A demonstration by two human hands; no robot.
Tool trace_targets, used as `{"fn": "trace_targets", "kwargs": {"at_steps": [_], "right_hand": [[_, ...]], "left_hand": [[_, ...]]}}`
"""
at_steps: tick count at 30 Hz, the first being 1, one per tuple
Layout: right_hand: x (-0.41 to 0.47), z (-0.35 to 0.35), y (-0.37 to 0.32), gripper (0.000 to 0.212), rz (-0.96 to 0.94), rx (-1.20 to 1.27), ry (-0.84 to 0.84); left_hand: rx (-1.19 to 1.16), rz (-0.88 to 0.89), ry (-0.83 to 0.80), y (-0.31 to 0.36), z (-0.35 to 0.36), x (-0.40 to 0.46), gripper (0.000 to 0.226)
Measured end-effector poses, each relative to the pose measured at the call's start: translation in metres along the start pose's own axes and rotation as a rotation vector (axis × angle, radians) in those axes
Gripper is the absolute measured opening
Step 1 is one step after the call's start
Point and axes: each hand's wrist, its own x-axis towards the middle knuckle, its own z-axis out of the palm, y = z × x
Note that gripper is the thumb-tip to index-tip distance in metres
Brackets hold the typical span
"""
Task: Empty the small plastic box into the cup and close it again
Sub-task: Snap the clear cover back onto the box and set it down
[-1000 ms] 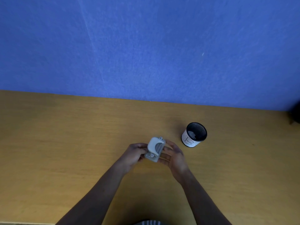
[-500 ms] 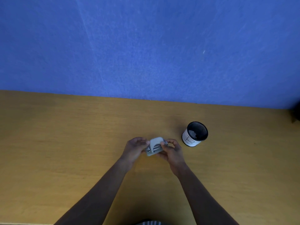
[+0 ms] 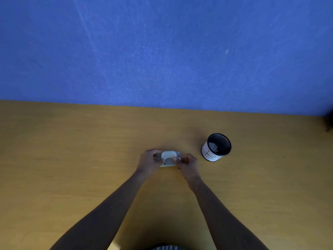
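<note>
The small plastic box (image 3: 168, 158) is pale grey-white and lies low over the wooden table (image 3: 72, 159), between both hands. My left hand (image 3: 149, 162) grips its left end, fingers curled over the top edge. My right hand (image 3: 187, 164) pinches its right end with thumb and fingertips. The lid looks down, though I cannot tell if it is latched. The cup (image 3: 217, 147) is white outside with a drawn mark and black inside; it stands upright to the right of the hands, apart from them. Something pale shows inside it.
A blue wall (image 3: 162, 51) rises behind the table's far edge. A dark object (image 3: 329, 123) pokes in at the right border. Striped clothing shows at the bottom edge.
The box was held tilted up above the table with its lid raised; both hands have brought it down and flat, and the lid has come down over it.
</note>
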Motion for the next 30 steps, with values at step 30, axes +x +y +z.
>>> {"fn": "trace_targets", "kwargs": {"at_steps": [30], "right_hand": [[0.005,-0.007,0.005,0.020,-0.400,-0.477,0.152]], "left_hand": [[0.160,0.161,0.131,-0.011,0.006,-0.002,0.029]]}}
